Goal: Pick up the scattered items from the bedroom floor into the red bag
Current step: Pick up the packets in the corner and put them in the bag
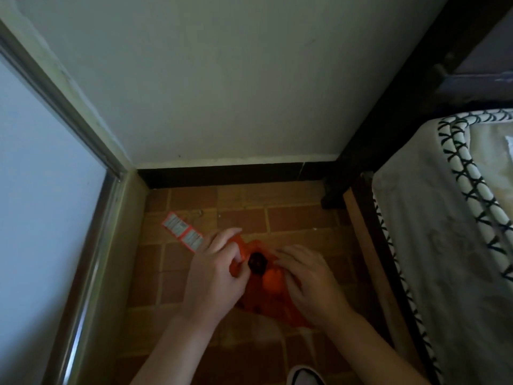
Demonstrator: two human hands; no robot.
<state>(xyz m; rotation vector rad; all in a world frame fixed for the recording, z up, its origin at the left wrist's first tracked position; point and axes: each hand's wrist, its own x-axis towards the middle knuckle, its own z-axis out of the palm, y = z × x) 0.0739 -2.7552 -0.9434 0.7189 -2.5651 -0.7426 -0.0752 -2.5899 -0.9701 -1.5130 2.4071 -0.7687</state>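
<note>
Looking down through the head camera, I see both hands working at the red bag [273,301], which lies on the tiled floor [299,218] about midway between the door frame [91,273] along the floor's left edge and the bed [444,245] along its right edge. The left hand [215,270] has its fingers and thumb curled round the bag's left rim, pinching the red plastic and holding it up. The right hand [308,276] rests on the bag's right side with its fingers bent over the plastic; I cannot tell whether it truly grasps the rim or only presses on it. Between the two hands the mouth of the bag stands apart, and inside it I make out a small dark round thing [256,262] and, just below it, an orange round thing [273,282]; what either one is I cannot tell, the picture being dim and soft.

A flat strip of red-and-white packets [183,232] lies on the floor near the back left corner, close to the door frame, its near end just beside the left hand's knuckles but not held. A dark skirting board [236,176] runs along the floor's far edge under the pale wall [222,79]. At the floor's near edge, the toe of a white shoe [305,375] shows.
</note>
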